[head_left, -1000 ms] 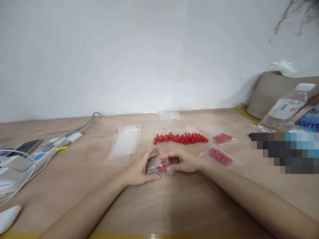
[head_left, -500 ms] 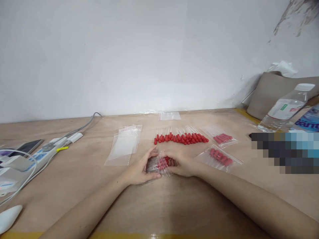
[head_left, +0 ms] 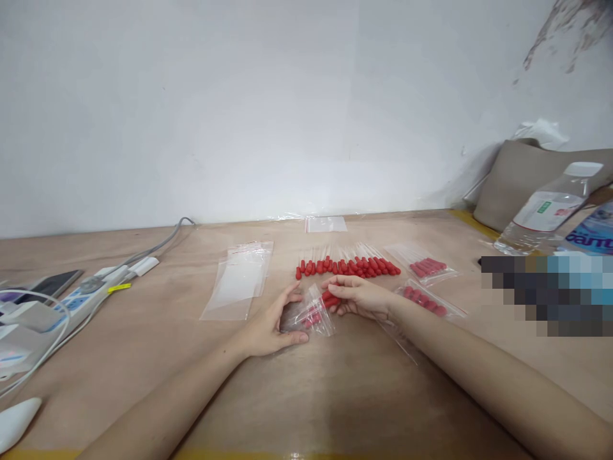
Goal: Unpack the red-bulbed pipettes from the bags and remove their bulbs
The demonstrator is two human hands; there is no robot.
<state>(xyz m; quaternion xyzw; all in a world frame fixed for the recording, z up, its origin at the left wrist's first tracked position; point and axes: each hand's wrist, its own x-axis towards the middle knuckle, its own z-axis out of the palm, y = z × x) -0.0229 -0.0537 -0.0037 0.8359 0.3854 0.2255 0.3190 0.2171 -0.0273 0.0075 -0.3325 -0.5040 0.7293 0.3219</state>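
My left hand [head_left: 269,327] rests on the table, its thumb and fingers closed round the end of a small clear zip bag [head_left: 306,314] with red-bulbed droppers inside. My right hand [head_left: 357,296] is at the bag's mouth, fingers closed on a few red-bulbed droppers [head_left: 329,299] that stick partly out of it. Just beyond lies a row of loose red-bulbed droppers [head_left: 348,266]. Two filled bags [head_left: 425,266] [head_left: 428,301] lie to the right of my right hand.
A stack of empty clear bags [head_left: 239,278] lies left of the droppers, one more [head_left: 325,223] by the wall. A power strip with cables [head_left: 86,292] and a phone [head_left: 48,283] sit at left. A water bottle [head_left: 546,207] and beige cushion [head_left: 522,176] stand at right.
My right hand has lifted and drawn back right from the bag's mouth, with droppers in its fingers. The left hand has stayed on the bag.
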